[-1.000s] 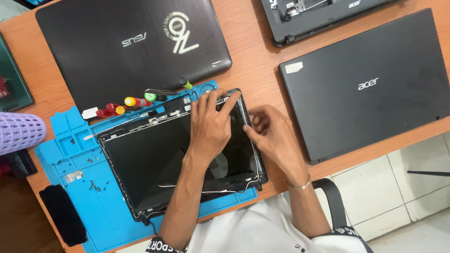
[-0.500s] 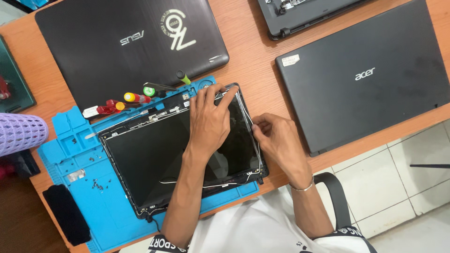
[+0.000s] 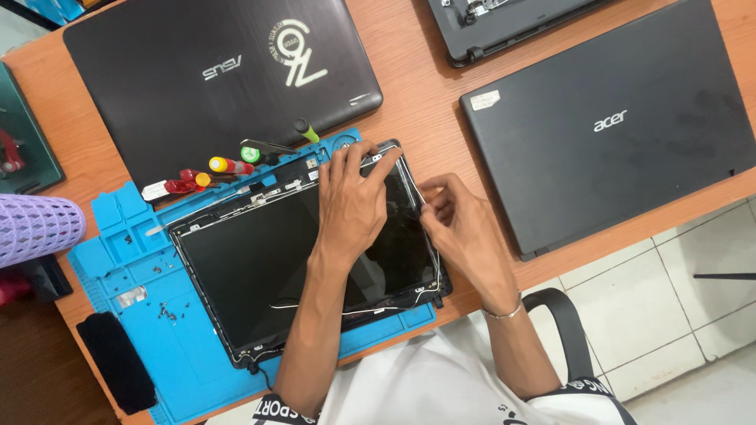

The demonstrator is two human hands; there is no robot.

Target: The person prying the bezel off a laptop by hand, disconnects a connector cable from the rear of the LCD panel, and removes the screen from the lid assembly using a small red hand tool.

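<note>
So left hand (image 3: 354,206) lies open on the laptop screen panel (image 3: 252,271), right hand (image 3: 457,228) pinches its thin cable (image 3: 429,236); blue mat (image 3: 126,260) on the wooden table (image 3: 425,102), white tile floor (image 3: 693,315).

On the wooden counter (image 3: 409,102) I see two closed black laptops (image 3: 220,79) (image 3: 614,126), and a third one opened up (image 3: 504,24) at the top edge. Some screwdrivers with coloured handles (image 3: 224,167) lie near a purple mesh cylinder (image 3: 35,228).

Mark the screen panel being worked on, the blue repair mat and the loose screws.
screen panel (image 3: 244,260): head view, bare black glass left of the forearm.
blue repair mat (image 3: 185,370): head view, bare lower-left area.
loose screws (image 3: 167,313): head view, small dark cluster on mat.
</note>
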